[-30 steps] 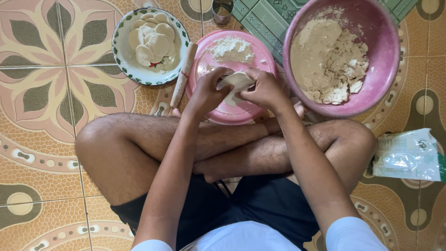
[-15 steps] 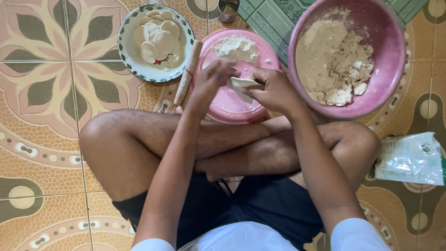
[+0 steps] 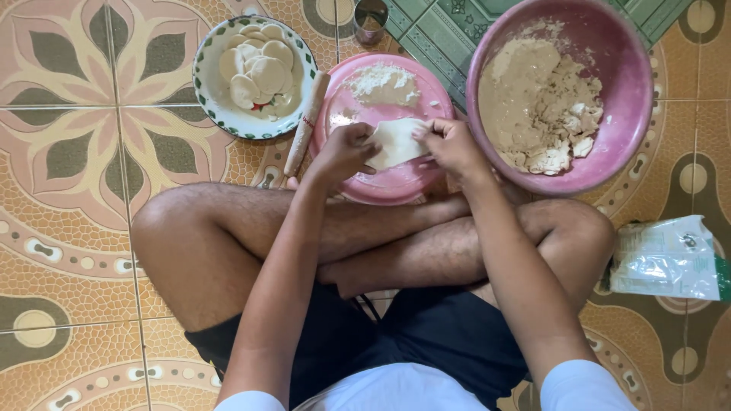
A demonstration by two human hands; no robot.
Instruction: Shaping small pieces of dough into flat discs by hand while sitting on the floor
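The person wears a white short-sleeved shirt [image 3: 396, 388], its sleeves ending just above the elbows, so both forearms are bare down to the left hand [image 3: 343, 152] and the right hand [image 3: 451, 146]. Dark navy shorts [image 3: 426, 335] cover the lap (a thin dark drawstring shows at the front). The legs are bare from the thigh down. Neither wrist nor any finger carries anything.

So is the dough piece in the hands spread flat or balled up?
Spread flat: the dough piece is a thin pale sheet stretched between the left hand and the right hand, above the pink plate.
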